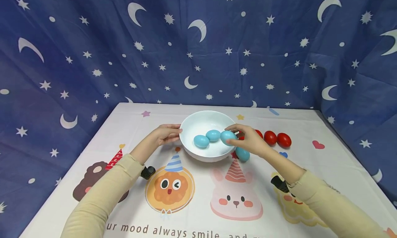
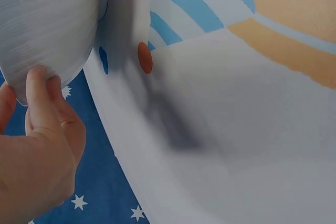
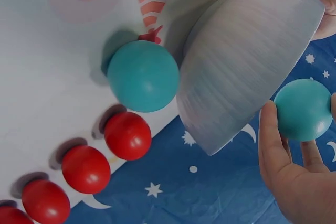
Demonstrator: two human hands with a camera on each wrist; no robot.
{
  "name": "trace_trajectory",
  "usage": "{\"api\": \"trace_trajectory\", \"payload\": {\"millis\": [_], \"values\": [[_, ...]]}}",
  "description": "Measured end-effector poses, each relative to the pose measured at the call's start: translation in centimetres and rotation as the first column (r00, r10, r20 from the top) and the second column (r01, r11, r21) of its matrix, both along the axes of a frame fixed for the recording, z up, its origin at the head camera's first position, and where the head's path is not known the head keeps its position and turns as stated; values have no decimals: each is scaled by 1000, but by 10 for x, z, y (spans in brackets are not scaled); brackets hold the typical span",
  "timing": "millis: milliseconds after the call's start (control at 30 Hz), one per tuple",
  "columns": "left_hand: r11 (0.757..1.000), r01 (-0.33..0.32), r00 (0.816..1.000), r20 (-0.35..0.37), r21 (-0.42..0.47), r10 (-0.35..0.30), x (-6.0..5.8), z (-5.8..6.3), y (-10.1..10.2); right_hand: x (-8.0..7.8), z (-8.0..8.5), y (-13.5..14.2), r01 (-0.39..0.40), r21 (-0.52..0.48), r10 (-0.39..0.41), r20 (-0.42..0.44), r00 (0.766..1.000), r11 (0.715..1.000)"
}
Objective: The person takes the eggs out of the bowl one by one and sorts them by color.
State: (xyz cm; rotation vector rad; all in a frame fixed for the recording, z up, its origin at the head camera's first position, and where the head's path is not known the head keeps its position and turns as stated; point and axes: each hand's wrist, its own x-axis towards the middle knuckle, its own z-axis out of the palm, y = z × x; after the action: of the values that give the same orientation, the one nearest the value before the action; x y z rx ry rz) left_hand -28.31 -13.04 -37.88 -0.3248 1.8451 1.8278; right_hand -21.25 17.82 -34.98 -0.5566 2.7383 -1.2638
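Note:
A white bowl [image 1: 198, 122] sits on the table, with two light blue eggs [image 1: 201, 141] lying inside it. My left hand [image 1: 165, 133] grips the bowl's left rim, its fingers against the outer wall in the left wrist view. Over the bowl's right side, my right hand [image 1: 249, 138] pinches a blue egg [image 3: 303, 109] between thumb and fingers. Another blue egg [image 1: 242, 154] lies on the table just outside the bowl, below the right hand. Several red eggs [image 3: 86, 169] form a row to the right of the bowl, partly hidden by the right hand in the head view.
A white tablecloth [image 1: 180, 227] printed with cartoon figures and lettering covers the table. Behind and at the sides hangs a dark blue curtain [image 1: 217, 83] with white moons and stars. A black device [image 1: 148, 172] is worn at the left wrist, another [image 1: 280, 184] at the right.

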Motion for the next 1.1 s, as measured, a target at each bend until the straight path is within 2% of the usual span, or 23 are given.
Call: {"api": "trace_trajectory", "payload": {"millis": [700, 1100], "values": [[1000, -5, 1000, 3, 20, 4, -1, -1, -2, 17, 4, 27, 55, 18, -55, -31, 998, 998], [1000, -5, 1000, 9, -5, 5, -2, -1, -1, 21, -1, 44, 131, 35, -131, -13, 991, 991]]}}
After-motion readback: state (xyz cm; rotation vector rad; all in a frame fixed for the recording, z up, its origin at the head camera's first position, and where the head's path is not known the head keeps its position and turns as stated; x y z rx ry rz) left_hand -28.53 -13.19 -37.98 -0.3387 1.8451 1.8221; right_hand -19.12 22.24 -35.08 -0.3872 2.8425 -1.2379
